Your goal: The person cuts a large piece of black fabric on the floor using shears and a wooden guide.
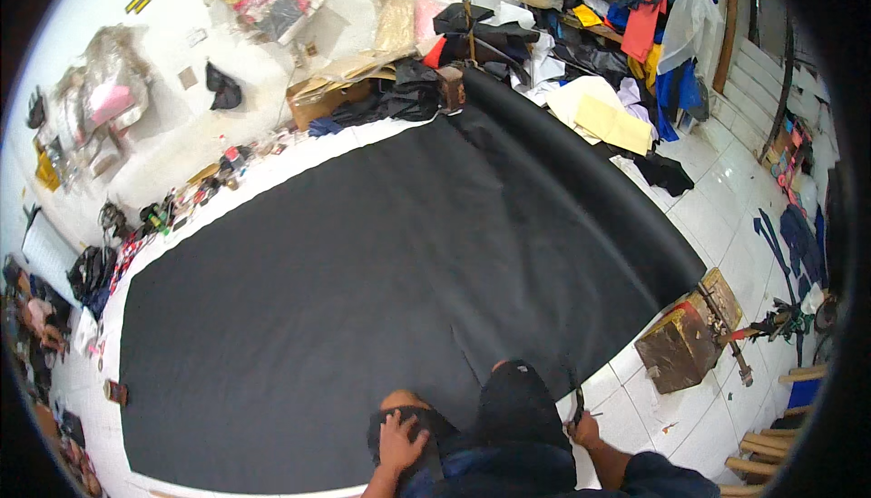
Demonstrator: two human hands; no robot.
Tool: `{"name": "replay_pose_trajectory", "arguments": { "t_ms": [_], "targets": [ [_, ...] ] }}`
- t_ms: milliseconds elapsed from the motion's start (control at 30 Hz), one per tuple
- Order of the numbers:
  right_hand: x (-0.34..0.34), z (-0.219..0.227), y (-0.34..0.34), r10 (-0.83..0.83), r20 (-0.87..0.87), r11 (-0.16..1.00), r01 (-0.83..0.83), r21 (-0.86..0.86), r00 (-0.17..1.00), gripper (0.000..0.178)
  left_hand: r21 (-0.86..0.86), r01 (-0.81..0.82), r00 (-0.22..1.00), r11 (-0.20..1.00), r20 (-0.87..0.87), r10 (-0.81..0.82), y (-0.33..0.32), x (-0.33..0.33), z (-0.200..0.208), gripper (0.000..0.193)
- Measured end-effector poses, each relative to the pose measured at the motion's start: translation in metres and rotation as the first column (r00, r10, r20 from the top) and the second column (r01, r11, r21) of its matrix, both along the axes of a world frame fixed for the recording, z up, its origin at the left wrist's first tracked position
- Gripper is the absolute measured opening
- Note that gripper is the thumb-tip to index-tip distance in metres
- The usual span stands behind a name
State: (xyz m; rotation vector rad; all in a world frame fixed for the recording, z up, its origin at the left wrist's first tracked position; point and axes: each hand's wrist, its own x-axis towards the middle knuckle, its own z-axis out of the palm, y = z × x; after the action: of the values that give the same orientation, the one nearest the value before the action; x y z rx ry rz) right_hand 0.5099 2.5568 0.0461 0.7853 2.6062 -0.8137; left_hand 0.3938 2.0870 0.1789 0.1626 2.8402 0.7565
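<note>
A wide sheet of black fabric (290,317) lies spread before me, its far right part still wound on a thick roll (581,171). My left hand (400,444) rests on my left knee with its fingers spread, holding nothing. At the sheet's near right edge, my right hand (585,429) grips dark-handled scissors (578,400). Their blades point away from me beside the fabric edge, and I cannot tell whether they are between its layers. A line or slit runs in the fabric just ahead of my knees.
A wooden block stand (676,348) with a metal rod supports the roll's near end; another block (451,90) is at its far end. A small can (116,392) sits on the left edge. Cloth scraps (612,122) heap at the back right. Wooden legs (767,448) stand at lower right.
</note>
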Motion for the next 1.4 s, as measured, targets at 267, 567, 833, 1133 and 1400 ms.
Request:
{"name": "replay_pose_trajectory", "arguments": {
  "t_ms": [267,567,833,1133,1400],
  "targets": [
    [0.145,-0.088,-0.016,-0.562,0.168,0.827,0.553,0.098,0.810,0.053,0.074,-0.139,0.986,0.988,-0.085,0.145,0.002,0.048,0.020,0.061],
    [0.119,-0.107,0.081,0.269,0.420,0.871,-0.405,0.278,0.867,0.038,0.185,-0.084,0.992,0.979,-0.079,0.100,-0.009,0.010,0.045,0.068],
    [-0.089,-0.007,-0.033,0.433,-0.363,0.886,-0.463,0.005,0.825,0.054,-0.158,-0.065,0.996,0.985,-0.064,0.056,0.019,0.039,0.078,0.072],
    [-0.126,-0.024,-0.063,0.558,-0.039,0.799,-0.525,0.292,0.829,0.047,-0.250,0.117,0.990,0.961,-0.048,-0.133,0.065,0.067,0.172,0.041],
    [-0.217,0.099,0.016,-0.329,-0.175,0.944,0.328,-0.035,0.928,0.048,-0.082,0.239,0.873,0.968,0.455,-0.177,0.071,0.112,0.230,0.049]
  ]
}}
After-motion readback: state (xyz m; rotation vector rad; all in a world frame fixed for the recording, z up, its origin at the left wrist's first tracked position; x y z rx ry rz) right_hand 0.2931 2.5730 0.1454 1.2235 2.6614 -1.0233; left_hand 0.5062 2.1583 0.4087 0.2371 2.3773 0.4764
